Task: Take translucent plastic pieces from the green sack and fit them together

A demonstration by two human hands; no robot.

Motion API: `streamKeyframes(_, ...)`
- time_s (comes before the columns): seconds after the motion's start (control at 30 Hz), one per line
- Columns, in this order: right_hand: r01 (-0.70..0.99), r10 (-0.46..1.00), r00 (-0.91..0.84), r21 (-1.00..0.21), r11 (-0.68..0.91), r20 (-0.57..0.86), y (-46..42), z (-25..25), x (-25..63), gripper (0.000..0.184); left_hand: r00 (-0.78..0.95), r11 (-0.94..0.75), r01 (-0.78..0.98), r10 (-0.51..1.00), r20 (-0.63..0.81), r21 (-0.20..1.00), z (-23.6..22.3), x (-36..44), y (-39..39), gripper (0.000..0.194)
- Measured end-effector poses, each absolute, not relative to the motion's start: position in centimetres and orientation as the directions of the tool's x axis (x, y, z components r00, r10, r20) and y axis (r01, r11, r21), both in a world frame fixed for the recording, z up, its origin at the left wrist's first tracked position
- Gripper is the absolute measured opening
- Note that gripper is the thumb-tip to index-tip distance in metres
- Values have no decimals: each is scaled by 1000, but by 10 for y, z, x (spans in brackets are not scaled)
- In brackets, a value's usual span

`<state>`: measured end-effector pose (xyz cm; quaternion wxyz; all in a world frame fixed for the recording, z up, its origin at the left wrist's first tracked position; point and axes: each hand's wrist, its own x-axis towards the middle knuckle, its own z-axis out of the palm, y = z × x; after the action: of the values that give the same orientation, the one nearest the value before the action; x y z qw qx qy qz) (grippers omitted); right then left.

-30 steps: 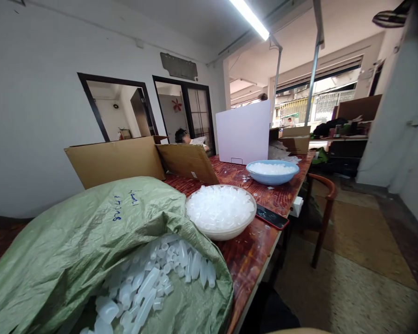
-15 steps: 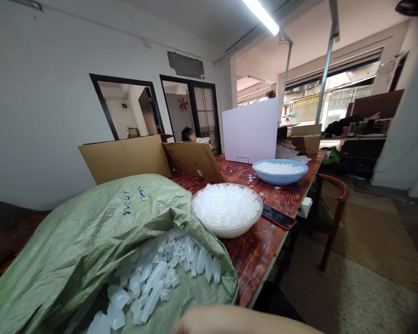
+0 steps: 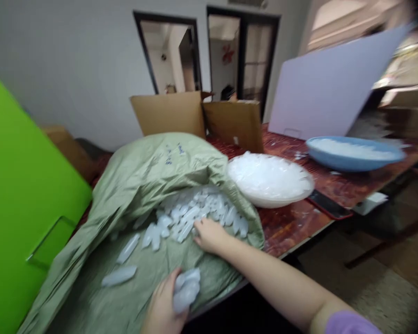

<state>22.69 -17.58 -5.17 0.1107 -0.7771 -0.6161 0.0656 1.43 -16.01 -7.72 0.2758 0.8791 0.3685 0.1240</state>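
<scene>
A green woven sack lies open toward me, with many translucent white plastic pieces spilling out at its mouth. Low in the head view, my left hand is closed around a handful of these plastic pieces. My right hand reaches in from the right to the near edge of the pile. Its fingers are curled down on the pieces there; exactly what lies between them is partly hidden. A few longer pieces lie loose on the sack, left of both hands.
A white bowl heaped with small white pieces stands right of the sack, beside a phone. Farther right is a blue basin. Cardboard boxes and a pale panel stand behind; a bright green panel rises at left.
My view has turned left and down, bringing the green panel in. Both hands have come into view over the sack, the left with plastic pieces, the right at the pile.
</scene>
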Motion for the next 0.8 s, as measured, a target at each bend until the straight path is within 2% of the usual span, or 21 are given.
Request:
streamKeyframes(0.17,931,983,181,-320,-174,-9,-172,-57,228,24,687,-578,603,727,10,550,-69,15,-173,57)
streamKeyframes(0.37,909,995,100,-406,-96,-13,-200,-49,223,33,702,-562,599,711,-38,571,-68,14,-177,62)
streamKeyframes(0.47,870,998,-49,-490,56,28,-212,-43,209,40,715,-573,579,699,-24,580,-69,14,-177,63)
streamKeyframes(0.6,711,958,-266,-648,272,110,-213,-37,186,45,718,-561,546,696,-3,623,-67,16,-177,39)
streamKeyframes(0.67,647,959,-258,-716,263,119,-211,-37,178,44,715,-550,535,699,3,641,-66,16,-177,34)
streamKeyframes(0.8,575,977,-181,-794,196,110,-210,-39,177,48,697,-532,558,717,-12,637,-68,15,-179,48)
